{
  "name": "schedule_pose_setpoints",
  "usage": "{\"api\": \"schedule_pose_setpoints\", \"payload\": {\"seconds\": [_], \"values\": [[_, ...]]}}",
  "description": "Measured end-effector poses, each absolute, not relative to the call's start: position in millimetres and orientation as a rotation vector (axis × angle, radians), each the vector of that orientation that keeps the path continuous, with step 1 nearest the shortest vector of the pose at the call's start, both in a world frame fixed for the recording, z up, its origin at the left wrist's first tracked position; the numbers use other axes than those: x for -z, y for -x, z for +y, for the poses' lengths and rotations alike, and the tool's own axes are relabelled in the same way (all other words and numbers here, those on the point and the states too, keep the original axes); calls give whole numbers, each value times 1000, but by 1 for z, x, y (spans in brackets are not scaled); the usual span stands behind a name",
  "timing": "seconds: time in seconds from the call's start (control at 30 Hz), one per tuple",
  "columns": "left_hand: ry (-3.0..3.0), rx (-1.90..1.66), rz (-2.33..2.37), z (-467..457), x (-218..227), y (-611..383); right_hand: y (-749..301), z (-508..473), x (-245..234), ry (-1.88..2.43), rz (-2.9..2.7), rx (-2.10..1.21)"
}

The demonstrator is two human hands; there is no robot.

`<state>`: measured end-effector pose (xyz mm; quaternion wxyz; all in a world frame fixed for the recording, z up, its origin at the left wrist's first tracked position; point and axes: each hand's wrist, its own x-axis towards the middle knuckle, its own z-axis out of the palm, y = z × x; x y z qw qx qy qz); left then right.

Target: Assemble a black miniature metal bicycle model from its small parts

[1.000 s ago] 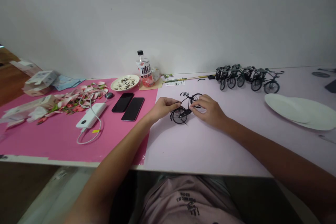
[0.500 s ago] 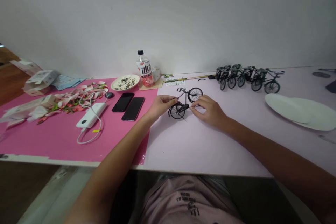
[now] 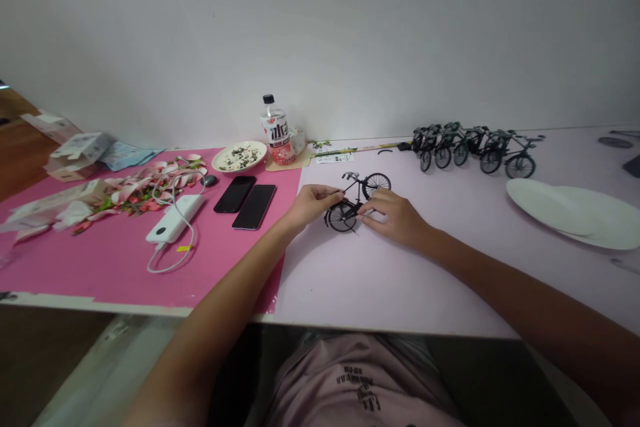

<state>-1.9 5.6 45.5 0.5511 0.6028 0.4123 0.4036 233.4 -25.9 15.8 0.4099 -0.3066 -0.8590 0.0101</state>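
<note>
A small black model bicycle [image 3: 343,216] stands tilted on the pale tabletop in front of me, its spoked front wheel pointing away. My left hand [image 3: 316,203] pinches it from the left, thumb and fingers closed near the saddle and rear wheel. From the other side, my right hand [image 3: 395,215] has its fingertips closed at the pedal and crank area. Whether a small part sits between those right fingertips is too small to make out. The fingers partly cover the frame's middle.
Several finished-looking model bicycles [image 3: 470,147] stand in a row along the wall. White plates [image 3: 615,213] lie at right. Two phones [image 3: 255,207], a power bank [image 3: 175,219], a bottle [image 3: 278,130], a dish [image 3: 240,157] and pink petals [image 3: 150,190] are at left.
The model bicycle has shifted slightly right and toward me. My right fingertips have moved in closer against its crank area, and my left hand still grips it.
</note>
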Motion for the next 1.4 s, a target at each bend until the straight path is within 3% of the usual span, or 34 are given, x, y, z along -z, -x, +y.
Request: {"api": "schedule_pose_setpoints", "payload": {"seconds": [0.77,1.4], "values": [[-1483,-859,894,8,-39,-1,-223,-39,-23,880,-1995,-7],[-1388,-1037,999,5,-47,-1,-227,-34,-23,1070,-1908,14]]}}
